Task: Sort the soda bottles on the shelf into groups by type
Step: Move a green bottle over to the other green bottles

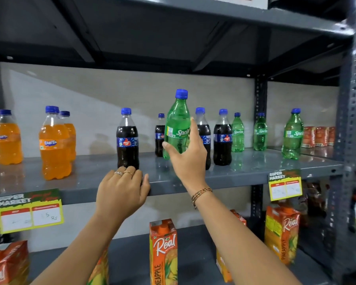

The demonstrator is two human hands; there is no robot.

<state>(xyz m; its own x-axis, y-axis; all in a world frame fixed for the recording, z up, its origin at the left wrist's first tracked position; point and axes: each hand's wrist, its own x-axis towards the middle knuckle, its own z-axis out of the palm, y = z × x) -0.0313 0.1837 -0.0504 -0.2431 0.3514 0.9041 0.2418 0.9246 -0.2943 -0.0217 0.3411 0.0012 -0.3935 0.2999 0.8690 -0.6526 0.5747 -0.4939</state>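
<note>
My right hand (188, 159) grips a green Sprite bottle (177, 124) and holds it lifted above the grey shelf (245, 171), in front of the dark cola bottles. My left hand (122, 192) rests on the shelf's front edge, fingers curled, just in front of one cola bottle (127, 140). Three more cola bottles (222, 138) stand mid-shelf. Three Sprite bottles (292, 134) stand on the right. Orange Fanta bottles (55, 145) stand on the left.
Price labels (29, 210) hang from the shelf's front edge. Juice cartons (163, 251) stand on the lower shelf. Small red cartons (317, 136) sit at the far right. A metal upright (351, 120) bounds the right side, and another shelf hangs overhead.
</note>
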